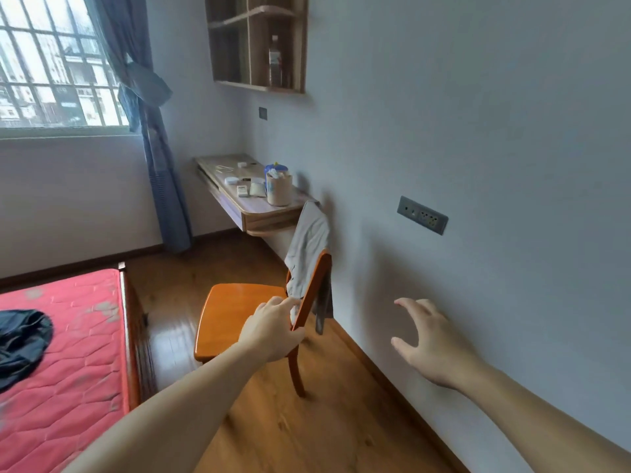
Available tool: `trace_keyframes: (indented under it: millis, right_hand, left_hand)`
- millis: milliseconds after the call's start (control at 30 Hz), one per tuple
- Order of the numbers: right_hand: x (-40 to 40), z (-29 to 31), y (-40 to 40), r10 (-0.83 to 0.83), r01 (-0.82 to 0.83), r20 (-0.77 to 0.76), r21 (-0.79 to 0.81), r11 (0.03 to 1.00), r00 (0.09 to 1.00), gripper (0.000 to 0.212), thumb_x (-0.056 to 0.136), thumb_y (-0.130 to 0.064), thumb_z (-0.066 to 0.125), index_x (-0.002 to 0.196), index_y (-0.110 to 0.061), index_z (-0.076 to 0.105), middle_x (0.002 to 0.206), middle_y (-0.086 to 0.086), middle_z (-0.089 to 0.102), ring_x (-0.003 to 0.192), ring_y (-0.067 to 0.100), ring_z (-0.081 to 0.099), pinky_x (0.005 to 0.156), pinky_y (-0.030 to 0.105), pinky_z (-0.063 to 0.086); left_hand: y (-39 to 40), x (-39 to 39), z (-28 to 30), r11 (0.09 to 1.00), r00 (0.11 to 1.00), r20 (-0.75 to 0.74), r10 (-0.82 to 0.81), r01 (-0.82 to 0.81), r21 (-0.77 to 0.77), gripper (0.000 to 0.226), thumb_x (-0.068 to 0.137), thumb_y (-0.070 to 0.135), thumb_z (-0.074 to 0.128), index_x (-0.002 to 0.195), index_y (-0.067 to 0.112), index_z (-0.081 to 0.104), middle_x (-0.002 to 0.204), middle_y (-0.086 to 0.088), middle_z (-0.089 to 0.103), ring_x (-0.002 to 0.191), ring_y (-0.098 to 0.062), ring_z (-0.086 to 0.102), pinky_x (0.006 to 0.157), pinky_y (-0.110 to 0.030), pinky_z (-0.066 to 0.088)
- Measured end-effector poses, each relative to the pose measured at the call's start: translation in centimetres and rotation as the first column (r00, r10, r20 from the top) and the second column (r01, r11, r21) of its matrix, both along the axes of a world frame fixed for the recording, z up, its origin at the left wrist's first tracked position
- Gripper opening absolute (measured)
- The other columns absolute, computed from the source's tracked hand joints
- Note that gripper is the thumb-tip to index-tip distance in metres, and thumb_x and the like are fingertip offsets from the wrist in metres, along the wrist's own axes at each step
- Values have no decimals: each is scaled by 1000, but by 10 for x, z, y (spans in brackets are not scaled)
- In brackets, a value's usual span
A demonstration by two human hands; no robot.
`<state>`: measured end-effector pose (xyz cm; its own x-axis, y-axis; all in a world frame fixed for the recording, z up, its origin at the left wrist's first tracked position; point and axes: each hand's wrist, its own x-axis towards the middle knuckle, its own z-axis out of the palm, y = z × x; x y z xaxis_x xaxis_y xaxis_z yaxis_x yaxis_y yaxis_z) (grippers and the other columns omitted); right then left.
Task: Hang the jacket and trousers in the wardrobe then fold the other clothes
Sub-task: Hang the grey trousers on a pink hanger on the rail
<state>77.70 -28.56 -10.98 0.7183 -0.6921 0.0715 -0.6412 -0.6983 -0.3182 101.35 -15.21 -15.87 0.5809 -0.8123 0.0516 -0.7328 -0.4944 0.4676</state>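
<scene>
Grey garment (307, 247): draped over the backrest of the orange wooden chair (235, 312), hanging down both sides of the rail; I read it as the trousers, though the folds hide the cut
Left hand (273, 331): at the near end of the backrest, thumb under the rail, fingertips on the hanging grey cloth; whether I have cloth, rail or both pinched I cannot tell
Right hand (430, 339): fingers spread and loose, holding nothing, in the air between chair and wall
Step in hand: collecting the grey garment off the chair, ahead of hanging; my judgement only
Next move calls for: a firm pinch on the cloth alone, then a lift straight up so it slides off the rail without snagging; right hand free to gather the far fold
Dark garment (20, 343): crumpled on the red mattress (78, 353) at the left edge, well apart from the chair; jacket or not, I cannot say
Wardrobe: not in view
Beige cup (279, 191): on the wall-mounted desk (252, 208), holds white and blue items, too small to name
Wall shelf (259, 46): one bottle (275, 61) standing in the lower right compartment; nothing visible in the other compartments
</scene>
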Motion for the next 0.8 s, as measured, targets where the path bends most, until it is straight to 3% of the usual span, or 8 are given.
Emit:
trace_keyframes:
  millis: [133,267,467,700,800]
  right_hand:
    - [38,1,-86,61,-62,62,8,998,996,62,91,-42,57,145,-29,30,144,-3,35,132,17,39,107,35,40]
    - [86,16,-164,145,-149,99,30,988,984,61,91,-39,57,145,-28,30,144,-2,35,131,17,39,107,35,40]
    - [167,25,-239,250,-258,106,60,964,962,62,90,-40,58,145,-27,32,143,-1,36,129,20,41,104,33,39]
    - [284,2,-319,326,-327,18,80,942,945,64,90,-40,59,146,-27,31,145,-1,34,131,20,40,106,33,38]
    - [340,-16,-356,320,-315,-34,110,943,947,65,89,-41,59,146,-26,31,144,-1,34,130,21,40,105,33,39]
  left_hand:
    - [-72,26,6,995,994,-48,95,-96,-21,56,88,42,63,140,37,42,147,5,43,129,-19,46,95,-32,53]
    - [-133,52,25,983,982,-62,177,-180,-40,53,89,37,64,139,36,44,144,5,45,123,-15,50,85,-21,51]
    - [-188,112,33,960,958,-85,272,-277,-44,55,90,34,61,141,34,42,144,4,43,114,-13,49,76,-19,48]
    - [-261,212,-16,933,920,-182,347,-359,-38,54,91,34,59,142,33,40,143,3,43,101,-7,49,60,-10,40]
    - [-303,261,-48,922,886,-284,366,-387,-19,56,91,34,59,143,32,40,143,0,43,92,-6,51,63,-14,48]
